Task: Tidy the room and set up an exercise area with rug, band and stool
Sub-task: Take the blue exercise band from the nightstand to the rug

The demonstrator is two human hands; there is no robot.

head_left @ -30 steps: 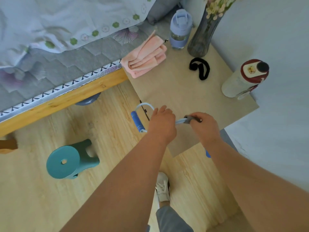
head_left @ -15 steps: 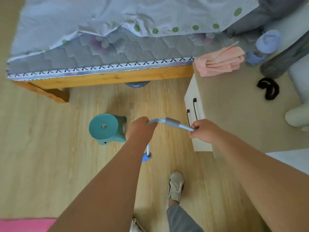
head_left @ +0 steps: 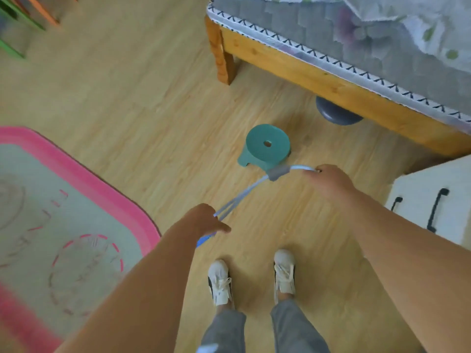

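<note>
A pale blue exercise band (head_left: 244,193) with a grey sleeve in its middle stretches between my two hands above the wooden floor. My left hand (head_left: 204,221) is shut on one end, where a blue handle pokes out below the fingers. My right hand (head_left: 328,180) grips the other end. A small teal stool (head_left: 265,147) with a hole in its seat stands on the floor just beyond the band. A rug (head_left: 76,215) with a pink border and pale centre lies at the left.
A wooden bed frame (head_left: 318,80) with a grey mattress fills the upper right. A dark round object (head_left: 336,114) sits under it. A white cabinet (head_left: 433,197) with black handles stands at the right. My two feet in white shoes (head_left: 251,276) are below.
The view has swung left, away from the cabinet top. Both hands carried the band over the floor and spread apart. The pink rug has come into view at the left.
</note>
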